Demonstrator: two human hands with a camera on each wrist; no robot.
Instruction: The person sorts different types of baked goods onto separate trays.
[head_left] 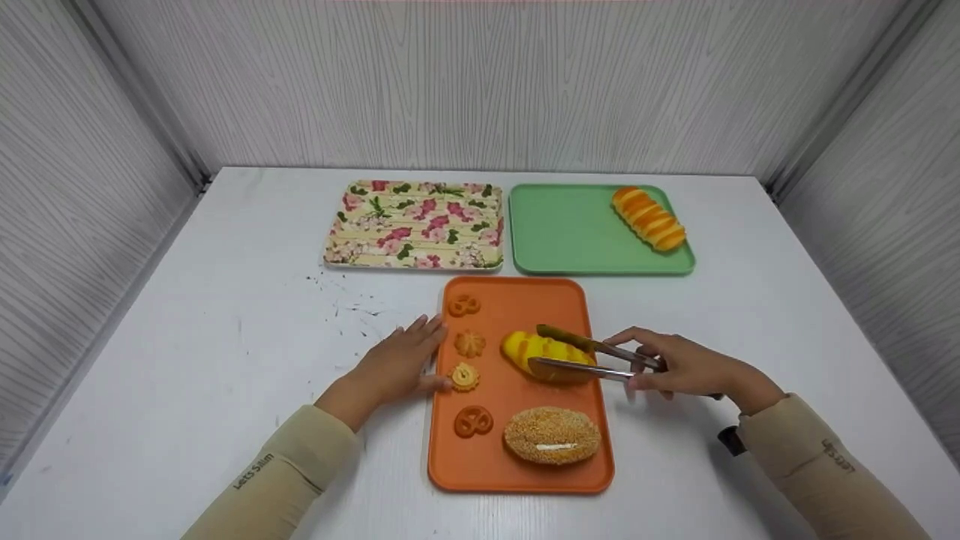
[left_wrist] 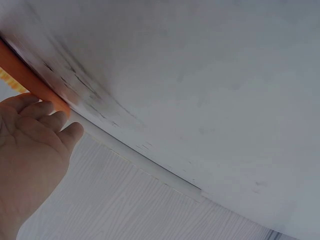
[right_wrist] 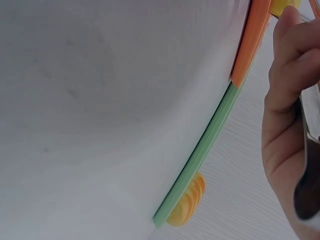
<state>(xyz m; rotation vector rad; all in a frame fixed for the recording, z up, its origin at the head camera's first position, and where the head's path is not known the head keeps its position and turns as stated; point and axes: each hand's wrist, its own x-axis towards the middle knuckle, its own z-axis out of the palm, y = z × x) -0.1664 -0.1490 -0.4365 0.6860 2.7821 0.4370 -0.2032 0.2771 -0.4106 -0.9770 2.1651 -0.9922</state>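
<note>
My right hand [head_left: 679,365] holds metal tongs [head_left: 611,371] by their arms. The tongs' tips lie along both sides of a yellow bread roll [head_left: 525,346] on the orange tray [head_left: 517,300]. In the right wrist view, fingers curl round the tongs [right_wrist: 311,120]. My left hand [head_left: 397,364] rests at the tray's left edge, with fairly straight fingers and its thumb by a round cookie [head_left: 465,376]. In the left wrist view the left hand [left_wrist: 37,140] touches the tray's orange rim [left_wrist: 30,75]. Nearer me on the tray lies a sesame-covered bun [head_left: 551,435].
Down the tray's left side are two pretzel-shaped cookies [head_left: 473,421] and a flower-shaped cookie [head_left: 470,343]. Behind stand a floral tray [head_left: 416,225] and a green tray [head_left: 562,229], which bears a striped bread loaf [head_left: 649,218]. Pale panels [head_left: 487,82] wall the table in.
</note>
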